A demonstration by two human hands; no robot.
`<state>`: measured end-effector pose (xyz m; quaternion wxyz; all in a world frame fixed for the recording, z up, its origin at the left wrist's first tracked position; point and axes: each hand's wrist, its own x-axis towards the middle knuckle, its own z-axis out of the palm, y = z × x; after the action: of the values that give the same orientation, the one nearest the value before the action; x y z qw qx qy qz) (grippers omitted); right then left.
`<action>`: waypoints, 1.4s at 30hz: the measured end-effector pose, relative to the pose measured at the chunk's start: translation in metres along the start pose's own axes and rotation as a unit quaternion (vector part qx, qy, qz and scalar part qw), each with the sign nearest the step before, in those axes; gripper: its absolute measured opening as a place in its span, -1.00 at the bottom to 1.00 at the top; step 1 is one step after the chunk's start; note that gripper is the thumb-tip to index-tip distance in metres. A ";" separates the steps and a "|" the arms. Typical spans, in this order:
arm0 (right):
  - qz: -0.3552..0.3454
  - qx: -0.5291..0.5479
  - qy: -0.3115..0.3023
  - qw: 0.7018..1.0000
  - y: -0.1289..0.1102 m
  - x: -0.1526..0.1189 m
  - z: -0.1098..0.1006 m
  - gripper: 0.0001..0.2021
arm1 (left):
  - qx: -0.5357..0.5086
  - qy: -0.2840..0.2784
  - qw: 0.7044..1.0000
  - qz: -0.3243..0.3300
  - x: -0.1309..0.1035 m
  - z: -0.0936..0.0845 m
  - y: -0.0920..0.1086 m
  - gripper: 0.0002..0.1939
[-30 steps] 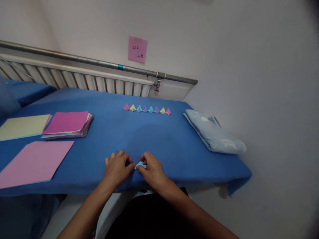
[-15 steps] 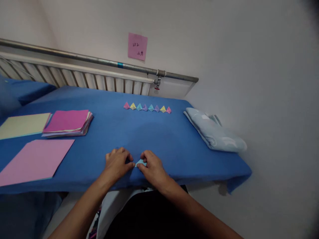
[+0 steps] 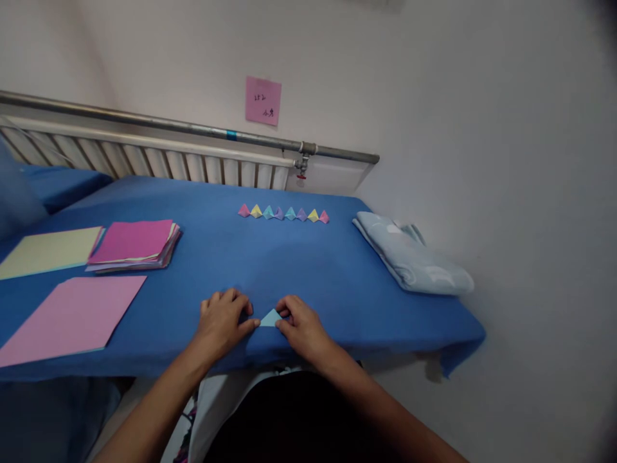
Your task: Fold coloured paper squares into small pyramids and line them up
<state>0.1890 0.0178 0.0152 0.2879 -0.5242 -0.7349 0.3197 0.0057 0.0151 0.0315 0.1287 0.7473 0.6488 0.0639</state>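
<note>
A small light-blue folded paper triangle [image 3: 270, 318] lies near the front edge of the blue-covered table, its point turned away from me. My right hand [image 3: 303, 326] grips its right side between thumb and bent fingers, which hide that corner. At the left corner, the thumb tip of my left hand [image 3: 222, 321] touches the paper. The other left fingers are bent and rest on the cloth, with a gap between them and the thumb. Farther back stands a row of several small folded paper pieces [image 3: 290, 213] in pink, yellow, blue and purple.
Pink sheets [image 3: 77, 315], pale yellow sheets [image 3: 51, 249] and a stack of smaller coloured paper [image 3: 131, 242] lie on the left. A folded pale-blue blanket [image 3: 409, 254] sits at the right edge. Behind the table [image 3: 202, 254] are a radiator [image 3: 193, 166] and a pipe [image 3: 173, 125].
My right hand has shifted slightly right, so more of the blue triangle shows between the hands. My left hand has drawn a little to the left. The view has tilted up slightly.
</note>
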 end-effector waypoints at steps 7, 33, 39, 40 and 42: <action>-0.069 -0.077 -0.011 0.995 0.000 -0.001 -0.005 -0.83 | 0.045 0.155 0.974 0.160 -0.013 0.019 0.019 -0.73; -0.183 -0.198 -0.157 0.950 -0.002 0.010 -0.031 -0.78 | -0.237 0.237 0.941 0.054 -0.039 0.051 0.005 -0.63; -0.184 -0.147 -0.160 0.959 0.001 0.014 -0.035 -0.79 | -0.383 0.212 0.899 0.016 -0.038 0.042 0.006 -0.70; -0.184 -0.139 -0.160 0.960 0.001 0.015 -0.035 -0.79 | -0.428 0.185 0.884 -0.014 -0.038 0.039 0.008 -0.71; -0.183 -0.126 -0.156 0.962 0.001 0.016 -0.035 -0.81 | -0.527 0.100 0.838 -0.098 -0.035 0.031 0.012 -0.71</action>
<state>0.2116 0.0393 0.0384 0.1543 -0.3564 -0.8886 0.2441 0.0205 -0.0242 0.0078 0.4428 0.4889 0.5962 0.4577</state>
